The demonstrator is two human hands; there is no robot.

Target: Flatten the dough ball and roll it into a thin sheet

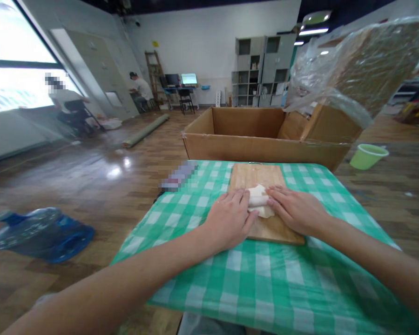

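A pale, soft piece that looks like dough [261, 211] lies on a wooden cutting board [256, 173], with a raised roll running across its middle. My left hand [232, 214] covers the roll's left end, fingers together and bent over it. From the other side, my right hand [296, 209] presses on the right end with its fingers close together. Whether a rolling pin is inside or under my palms is hidden. The board rests on a table with a green and white checked cloth [226, 265].
Behind the table stands a large open cardboard box [258, 146], with a plastic-wrapped piece [373, 70] leaning up at its right. A blurred flat object [179, 177] lies at the table's far left corner. On the floor are a blue water bottle [43, 235] and a green bucket [366, 157]. Two people sit farther back.
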